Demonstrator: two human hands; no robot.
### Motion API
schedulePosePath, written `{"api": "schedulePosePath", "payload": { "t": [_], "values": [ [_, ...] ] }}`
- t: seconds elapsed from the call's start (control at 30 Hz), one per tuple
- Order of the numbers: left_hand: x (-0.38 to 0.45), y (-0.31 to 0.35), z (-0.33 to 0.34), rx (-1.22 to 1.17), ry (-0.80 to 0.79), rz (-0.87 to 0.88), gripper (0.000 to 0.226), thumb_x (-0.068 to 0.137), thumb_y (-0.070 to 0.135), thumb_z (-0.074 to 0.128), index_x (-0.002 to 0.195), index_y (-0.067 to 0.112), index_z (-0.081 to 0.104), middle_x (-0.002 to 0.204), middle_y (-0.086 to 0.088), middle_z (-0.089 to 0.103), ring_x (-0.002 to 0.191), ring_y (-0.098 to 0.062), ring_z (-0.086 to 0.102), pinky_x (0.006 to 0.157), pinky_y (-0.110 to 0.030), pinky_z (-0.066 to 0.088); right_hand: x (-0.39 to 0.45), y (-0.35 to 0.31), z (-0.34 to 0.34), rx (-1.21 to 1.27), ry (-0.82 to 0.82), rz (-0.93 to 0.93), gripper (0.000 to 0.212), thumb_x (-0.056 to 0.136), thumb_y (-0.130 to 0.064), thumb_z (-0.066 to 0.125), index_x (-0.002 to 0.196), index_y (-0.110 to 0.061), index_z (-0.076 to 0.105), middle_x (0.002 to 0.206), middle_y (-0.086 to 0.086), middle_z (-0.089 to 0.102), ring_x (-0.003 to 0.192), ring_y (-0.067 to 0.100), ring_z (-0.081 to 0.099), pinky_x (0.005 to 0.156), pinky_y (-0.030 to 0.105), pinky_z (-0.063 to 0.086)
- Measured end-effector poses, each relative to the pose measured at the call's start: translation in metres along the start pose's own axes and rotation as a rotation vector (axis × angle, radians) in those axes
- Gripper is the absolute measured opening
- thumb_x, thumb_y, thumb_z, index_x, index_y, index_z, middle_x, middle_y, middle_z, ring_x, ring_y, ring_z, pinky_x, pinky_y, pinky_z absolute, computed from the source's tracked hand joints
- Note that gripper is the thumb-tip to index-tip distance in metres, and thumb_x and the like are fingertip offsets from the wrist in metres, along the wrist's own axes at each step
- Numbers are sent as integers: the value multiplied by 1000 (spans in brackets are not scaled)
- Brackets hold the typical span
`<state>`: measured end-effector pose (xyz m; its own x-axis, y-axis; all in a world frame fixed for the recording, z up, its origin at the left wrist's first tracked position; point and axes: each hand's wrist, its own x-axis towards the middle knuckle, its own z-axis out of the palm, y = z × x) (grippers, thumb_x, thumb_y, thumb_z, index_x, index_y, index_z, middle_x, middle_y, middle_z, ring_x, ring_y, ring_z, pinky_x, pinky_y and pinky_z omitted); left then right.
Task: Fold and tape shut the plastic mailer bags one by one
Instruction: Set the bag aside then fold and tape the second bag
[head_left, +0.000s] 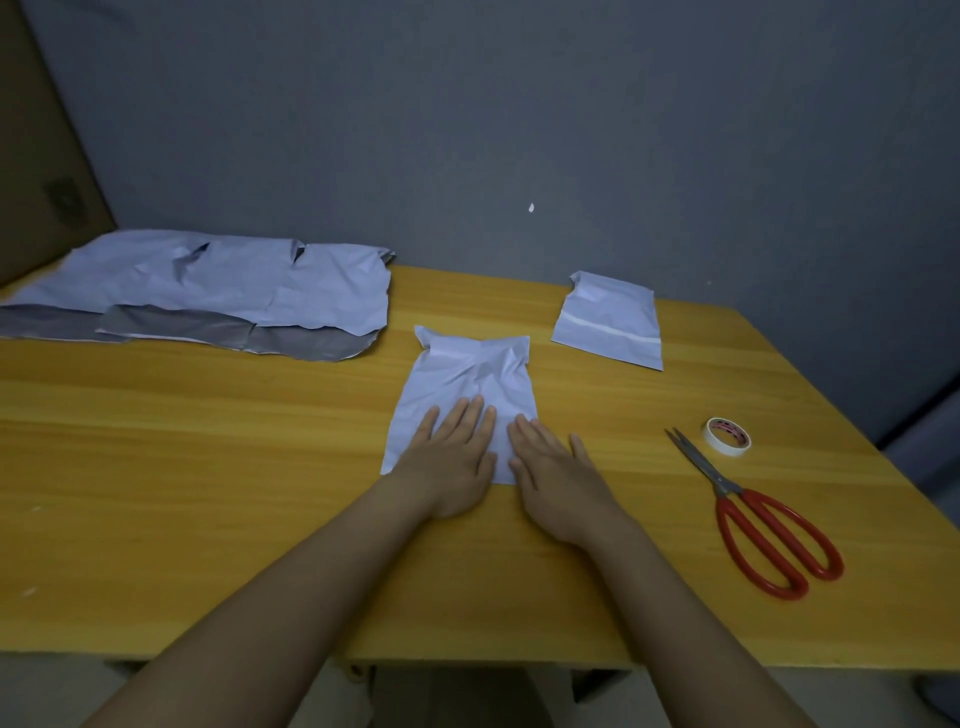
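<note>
A white plastic mailer bag lies folded in the middle of the wooden table. My left hand and my right hand both lie flat on its near end, fingers straight, pressing it down. A second folded mailer with a strip of tape across it sits at the back right. Several unfolded mailers are spread in a heap at the back left, their grey inner flaps showing.
A roll of white tape and red-handled scissors lie on the table to the right of my hands. A grey wall stands right behind the table. A brown cardboard sheet leans at the far left.
</note>
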<state>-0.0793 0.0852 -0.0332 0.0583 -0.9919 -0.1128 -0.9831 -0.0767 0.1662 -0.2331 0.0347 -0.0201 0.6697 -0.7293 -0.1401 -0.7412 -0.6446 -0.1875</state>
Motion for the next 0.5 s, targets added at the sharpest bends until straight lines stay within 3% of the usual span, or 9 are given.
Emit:
{"api": "schedulePosePath", "payload": {
  "t": [0.1, 0.33, 0.5],
  "values": [
    [-8, -12, -4, 18, -38, -55, 62, 99, 53, 10, 150, 27, -13, 157, 2, -21, 143, -11, -20, 115, -43, -15, -1, 1, 2, 6, 3, -2, 51, 105, -33, 17, 153, -20, 7, 161, -8, -2, 146, 6, -5, 119, 43, -3],
    [-37, -59, -18, 66, -104, -175, 66, 95, 61, 8, 148, 32, -18, 155, 2, -25, 142, -15, -24, 112, -48, -19, -1, 1, 1, 20, -10, -5, 51, 105, -32, 15, 153, -20, 6, 161, -7, -3, 146, 7, -5, 119, 43, -4],
    [-45, -72, -30, -67, -70, -267, 82, 90, 69, 27, 151, 29, -11, 156, -3, -23, 143, -20, -23, 112, -48, -16, -1, 0, 1, 21, -15, 6, 51, 104, -33, 15, 153, -20, 5, 161, -7, -3, 146, 7, -5, 119, 43, -5]
  ]
}}
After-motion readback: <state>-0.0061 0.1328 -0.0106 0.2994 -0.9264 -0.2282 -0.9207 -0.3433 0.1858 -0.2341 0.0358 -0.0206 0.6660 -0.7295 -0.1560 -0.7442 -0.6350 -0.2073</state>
